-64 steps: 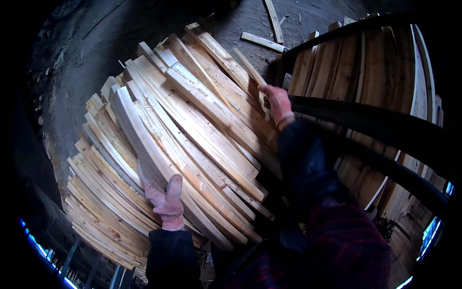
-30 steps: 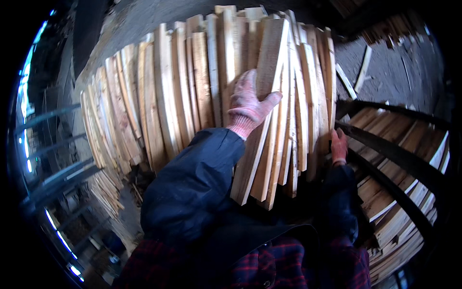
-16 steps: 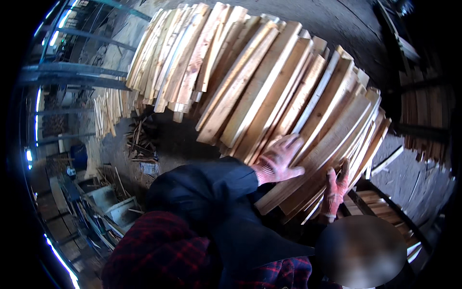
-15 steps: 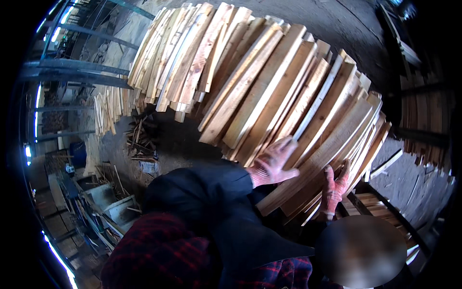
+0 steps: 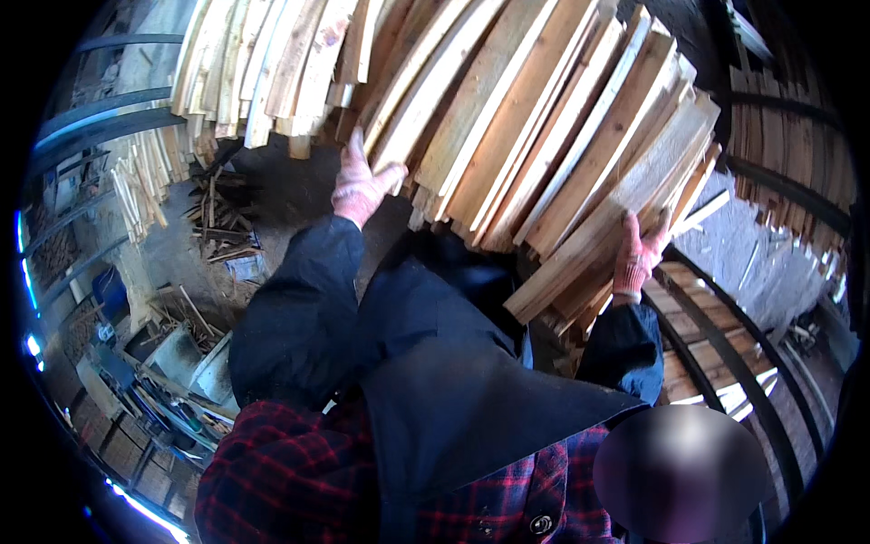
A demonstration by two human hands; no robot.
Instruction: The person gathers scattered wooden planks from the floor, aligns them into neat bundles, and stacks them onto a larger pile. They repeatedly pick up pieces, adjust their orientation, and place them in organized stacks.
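Observation:
A long row of rough wooden boards (image 5: 507, 118) stretches in front of me, packed side by side with their ends toward me. My left hand (image 5: 361, 189), in a pink work glove, is at the near ends of boards left of the middle. Its thumb and fingers are spread, with the thumb against a board end. At the row's right end, my right hand (image 5: 640, 254), also gloved, rests against the outer boards with thumb and fingers apart. A wide board (image 5: 580, 258) there slants toward me, lying over others. The boards partly hide the right fingertips.
Scrap wood (image 5: 217, 213) lies heaped on the floor at left, near a metal bin (image 5: 177, 355). Dark metal rails (image 5: 725, 335) curve past a lower wood stack (image 5: 693, 313) at right. More boards (image 5: 788, 154) stand at the far right; metal bars (image 5: 109, 127) cross the left.
My left hand has moved left from the boards near the right end to board ends farther along. My right hand stays at the right end. The view has shifted, showing the row higher.

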